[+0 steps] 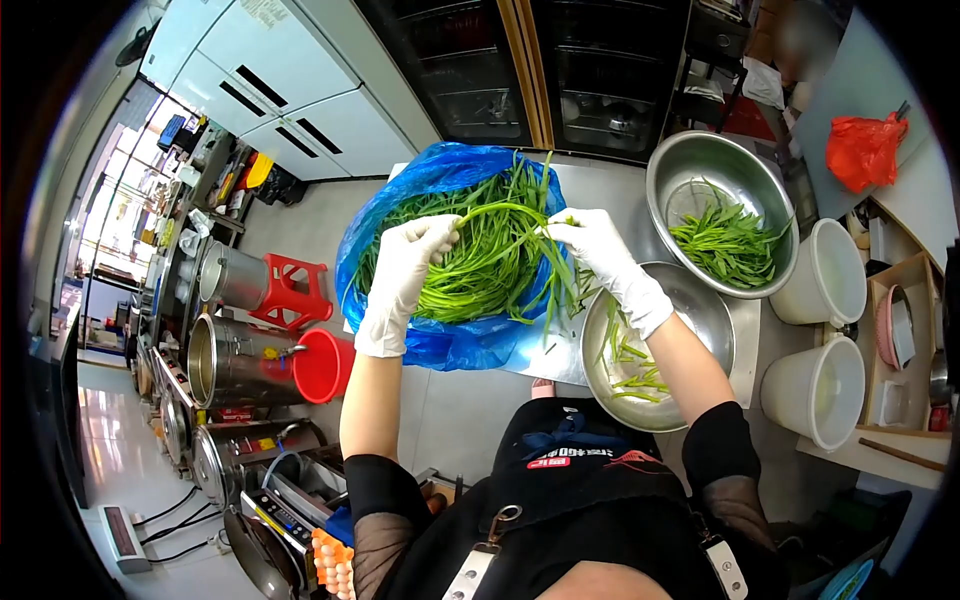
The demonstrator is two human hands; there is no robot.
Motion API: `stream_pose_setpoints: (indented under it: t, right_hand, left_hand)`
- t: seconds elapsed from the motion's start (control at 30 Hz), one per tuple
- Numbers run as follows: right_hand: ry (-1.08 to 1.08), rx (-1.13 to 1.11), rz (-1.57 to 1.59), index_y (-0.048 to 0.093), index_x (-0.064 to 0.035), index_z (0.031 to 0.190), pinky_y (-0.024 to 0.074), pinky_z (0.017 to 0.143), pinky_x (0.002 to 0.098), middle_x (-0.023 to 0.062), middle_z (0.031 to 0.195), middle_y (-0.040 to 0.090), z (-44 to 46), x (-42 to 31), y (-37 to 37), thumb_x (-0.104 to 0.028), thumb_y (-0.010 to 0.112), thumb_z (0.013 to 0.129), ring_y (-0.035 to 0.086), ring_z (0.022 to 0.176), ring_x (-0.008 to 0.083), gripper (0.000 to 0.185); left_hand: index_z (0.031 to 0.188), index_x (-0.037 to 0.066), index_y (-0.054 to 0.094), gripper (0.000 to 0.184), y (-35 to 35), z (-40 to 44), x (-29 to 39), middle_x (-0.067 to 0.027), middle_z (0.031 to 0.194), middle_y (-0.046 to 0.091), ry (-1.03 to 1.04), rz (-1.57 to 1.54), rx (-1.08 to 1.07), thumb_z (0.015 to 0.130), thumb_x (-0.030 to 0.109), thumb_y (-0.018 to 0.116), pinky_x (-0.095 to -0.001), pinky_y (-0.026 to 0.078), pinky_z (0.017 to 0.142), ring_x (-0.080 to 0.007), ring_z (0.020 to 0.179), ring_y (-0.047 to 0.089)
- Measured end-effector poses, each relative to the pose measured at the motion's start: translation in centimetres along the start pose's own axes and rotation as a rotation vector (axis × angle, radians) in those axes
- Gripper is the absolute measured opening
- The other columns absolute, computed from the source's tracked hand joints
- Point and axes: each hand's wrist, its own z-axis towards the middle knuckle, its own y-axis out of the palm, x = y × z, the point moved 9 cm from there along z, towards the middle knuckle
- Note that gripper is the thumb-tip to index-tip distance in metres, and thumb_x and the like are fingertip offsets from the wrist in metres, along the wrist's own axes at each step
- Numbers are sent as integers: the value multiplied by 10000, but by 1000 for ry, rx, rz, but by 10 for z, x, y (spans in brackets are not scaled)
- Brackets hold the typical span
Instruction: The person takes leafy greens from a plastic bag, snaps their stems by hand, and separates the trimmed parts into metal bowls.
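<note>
My left hand [400, 275], in a white glove, pinches one end of a green water spinach stem [503, 207]. My right hand [607, 258], gloved as well, grips the stem near its other end, and the stem arches between the two. Beneath it, a big heap of water spinach [465, 285] fills an open blue plastic bag [440, 350] on a metal table. Short pieces of stem [632, 372] lie in a steel bowl [712, 325] below my right forearm. Behind that bowl, a larger steel basin [672, 165] contains leafy tops [728, 243].
Two white buckets [818, 390] stand at the right, beside a wooden shelf unit [915, 270]. To the left are a red stool [295, 290], a red bucket [325, 365] and large steel pots [225, 360]. A glass-door cabinet [610, 70] and a white fridge [275, 70] stand beyond the table.
</note>
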Motion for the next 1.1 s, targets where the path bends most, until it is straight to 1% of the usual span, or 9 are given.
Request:
stream_pose_setpoints:
  t: [0.03,0.13,0.27,0.37,0.5,0.8,0.93,0.97,1.1]
  right_hand:
    - [-18,17,24,727,-33,885,222,479,219,-84,608,478,-1,0,-2,-182,697,859,321,522,13,155]
    - [135,20,32,737,2,902,354,534,219,-29,676,597,-7,8,-11,-177,696,845,457,598,41,192]
    - [159,43,36,740,-14,881,289,493,218,-53,631,542,-10,13,-18,-187,711,837,392,554,25,180]
    - [155,34,46,729,-18,892,231,470,212,-71,587,480,-10,16,-15,-175,681,860,340,509,12,168]
    - [96,49,6,743,-22,861,317,487,234,-34,642,597,-11,13,-14,-169,693,834,420,542,39,157]
    - [165,179,189,731,-12,884,355,506,208,21,735,649,-16,55,-41,-163,607,842,497,610,51,200]
    - [189,349,244,729,-43,914,285,471,198,-50,662,545,-26,58,-84,-160,575,899,393,532,27,194]
    - [126,399,166,728,-44,925,261,468,187,-60,666,547,-26,51,-92,-134,581,910,365,515,10,173]
    - [-351,288,-368,691,-53,1043,501,696,257,38,885,662,-33,-47,-45,-80,621,891,617,784,121,169]
  left_hand:
    - [1023,9,729,273,-3,4,-4,-53,894,706,6,10,7,917,245,641,-208,451,651,-75,762,583]
    - [1075,10,713,292,-11,4,-10,-56,914,705,-1,-93,51,923,247,632,-205,456,666,-76,779,591]
    - [1134,8,690,320,-19,3,-7,-69,977,714,30,75,154,924,241,629,-233,479,751,-93,822,615]
    - [1164,-31,659,353,6,-6,3,-87,1017,717,90,211,-20,903,206,643,-250,481,858,-122,927,640]
    - [1046,-20,708,243,25,-1,-18,-49,755,687,83,280,-38,898,159,637,-240,468,634,-91,677,599]
    - [972,-16,711,165,40,-15,-14,-133,773,697,238,495,24,883,110,653,-283,501,598,-172,628,654]
    - [969,-13,711,179,33,-17,-15,-148,766,694,151,506,55,879,126,643,-296,505,610,-210,642,666]
    - [972,-15,710,191,34,-16,-19,-149,761,692,158,521,52,880,138,641,-296,504,613,-209,641,664]
    - [994,-32,705,236,59,-20,-24,-76,697,658,30,382,-59,909,161,598,-262,454,567,-121,586,575]
